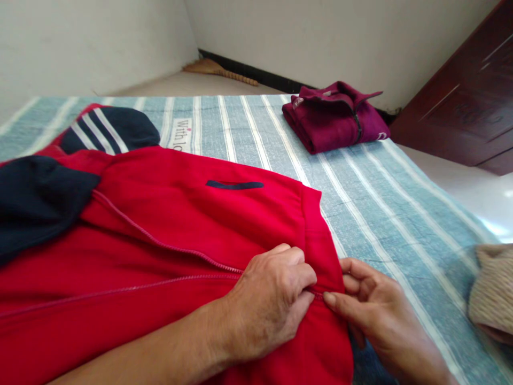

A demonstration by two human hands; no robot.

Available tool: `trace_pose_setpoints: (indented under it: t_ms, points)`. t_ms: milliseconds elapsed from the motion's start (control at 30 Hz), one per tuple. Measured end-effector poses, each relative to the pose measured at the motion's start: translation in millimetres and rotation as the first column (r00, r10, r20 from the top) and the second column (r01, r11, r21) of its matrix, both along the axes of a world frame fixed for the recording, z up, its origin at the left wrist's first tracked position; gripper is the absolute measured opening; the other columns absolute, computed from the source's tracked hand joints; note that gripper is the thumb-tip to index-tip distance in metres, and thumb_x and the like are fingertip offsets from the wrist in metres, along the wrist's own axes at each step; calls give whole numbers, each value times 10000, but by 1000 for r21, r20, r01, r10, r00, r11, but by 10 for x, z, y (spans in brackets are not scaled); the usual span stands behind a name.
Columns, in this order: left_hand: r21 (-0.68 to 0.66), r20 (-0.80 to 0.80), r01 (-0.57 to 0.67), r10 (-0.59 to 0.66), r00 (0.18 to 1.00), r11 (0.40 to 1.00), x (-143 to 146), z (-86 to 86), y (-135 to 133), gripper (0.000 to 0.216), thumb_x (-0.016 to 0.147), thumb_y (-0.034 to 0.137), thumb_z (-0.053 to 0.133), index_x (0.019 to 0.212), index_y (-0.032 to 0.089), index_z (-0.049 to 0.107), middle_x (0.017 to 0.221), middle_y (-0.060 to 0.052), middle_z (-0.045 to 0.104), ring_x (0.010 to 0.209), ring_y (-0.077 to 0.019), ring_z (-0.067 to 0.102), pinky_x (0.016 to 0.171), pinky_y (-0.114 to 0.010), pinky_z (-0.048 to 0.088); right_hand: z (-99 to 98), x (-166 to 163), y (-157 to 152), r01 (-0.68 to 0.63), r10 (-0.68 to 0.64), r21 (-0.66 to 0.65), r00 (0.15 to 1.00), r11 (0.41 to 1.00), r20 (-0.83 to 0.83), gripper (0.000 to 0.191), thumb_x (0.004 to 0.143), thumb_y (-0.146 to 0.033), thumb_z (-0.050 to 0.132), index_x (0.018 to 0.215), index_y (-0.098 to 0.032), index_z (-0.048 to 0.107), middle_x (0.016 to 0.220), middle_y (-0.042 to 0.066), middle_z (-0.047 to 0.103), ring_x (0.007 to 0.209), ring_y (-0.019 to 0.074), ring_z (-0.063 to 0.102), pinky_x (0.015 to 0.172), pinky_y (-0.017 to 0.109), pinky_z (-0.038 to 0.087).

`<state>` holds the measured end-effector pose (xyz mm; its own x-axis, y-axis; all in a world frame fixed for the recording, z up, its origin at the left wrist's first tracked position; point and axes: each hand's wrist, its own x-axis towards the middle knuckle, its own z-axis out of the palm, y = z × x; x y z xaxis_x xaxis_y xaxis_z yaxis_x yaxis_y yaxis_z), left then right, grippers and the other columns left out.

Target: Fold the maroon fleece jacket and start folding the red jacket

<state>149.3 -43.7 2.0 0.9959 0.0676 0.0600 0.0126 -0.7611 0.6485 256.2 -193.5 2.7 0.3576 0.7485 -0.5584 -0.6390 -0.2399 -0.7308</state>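
Note:
A red zip-front jacket (168, 230) lies spread out with its hem toward the right. Its front zipper (172, 248) is parted on the left, and its two edges meet under my left hand (276, 297). The fingers of that hand are closed in a pinch on the zipper near the hem; a zipper pull, if between them, is hidden. Just to the right, my right hand (374, 307) grips the hem (320, 240) at the zipper's lower end, thumb on top and fingers partly underneath. Dark blue fabric with white stripes (108, 131) shows at the jacket's far left.
Under the jacket is a blue-green cloth with white stripes (228, 131). A folded maroon garment (332, 120) lies at its far right. A beige knitted item (492, 289) sits at the right edge. Beyond are a broom (220, 69) on the floor and a dark red wooden panel (460, 96).

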Motion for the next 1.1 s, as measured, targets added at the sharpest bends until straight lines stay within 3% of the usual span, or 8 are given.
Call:
trace_pose_setpoints:
  t_ms: [100, 267, 467, 667, 867, 967, 1100]
  points:
    - [0, -10, 7, -7, 1000, 1000, -6, 10, 6, 134, 840, 149, 551, 708, 165, 538, 729, -6, 508, 691, -139, 442, 587, -261, 344, 9, 18, -4, -46, 46, -1, 999, 999, 22, 380, 636, -172, 809, 941, -214, 586, 777, -17, 685, 494, 58, 564, 550, 198, 500]
    - [-2, -19, 6, -6, 1000, 1000, -9, 17, 16, 126, 832, 135, 552, 710, 164, 538, 732, -4, 509, 687, -137, 441, 591, -263, 345, 27, 12, -12, -59, 59, 27, 998, 998, 21, 455, 625, -123, 805, 1002, -243, 579, 862, -21, 670, 637, 93, 632, 624, 217, 514]
    - [-2, -13, 2, -2, 1000, 1000, -12, -8, 13, 128, 835, 138, 551, 710, 165, 543, 733, -4, 510, 692, -139, 446, 595, -270, 346, 23, 1, -17, -66, 66, -2, 996, 998, 66, 386, 643, -145, 797, 958, -226, 590, 712, -45, 639, 521, 56, 583, 448, 121, 420]
    - [-3, -9, 0, 0, 1000, 1000, -15, -21, 15, 133, 841, 146, 547, 709, 165, 545, 736, -4, 510, 695, -139, 449, 601, -271, 349, 26, 2, -22, -29, 37, -53, 986, 998, 160, 338, 644, -154, 798, 911, -227, 604, 584, -76, 575, 461, 29, 506, 415, 92, 363]
    - [4, -12, 3, -3, 1000, 1000, -10, -9, 12, 136, 837, 147, 552, 703, 166, 543, 728, -7, 509, 691, -143, 449, 599, -271, 353, 53, 3, -21, -46, 67, -103, 976, 994, 208, 329, 639, -197, 799, 898, -228, 599, 693, -42, 632, 524, 59, 545, 471, 136, 436]
    - [8, -2, 1, -1, 1000, 1000, -9, -8, 3, 138, 841, 147, 545, 704, 166, 545, 728, -9, 512, 689, -144, 449, 600, -271, 354, 63, 24, -25, -43, 80, -143, 962, 989, 259, 304, 655, -200, 785, 896, -228, 600, 728, -37, 641, 513, 50, 523, 451, 127, 416]
    - [25, 7, -8, 8, 1000, 1000, 0, -15, -15, 141, 839, 145, 548, 699, 162, 543, 724, -10, 513, 679, -142, 448, 585, -268, 348, 36, 39, -33, -53, 82, -103, 947, 993, 311, 284, 653, -190, 780, 871, -218, 600, 775, -21, 658, 525, 52, 516, 516, 161, 474]
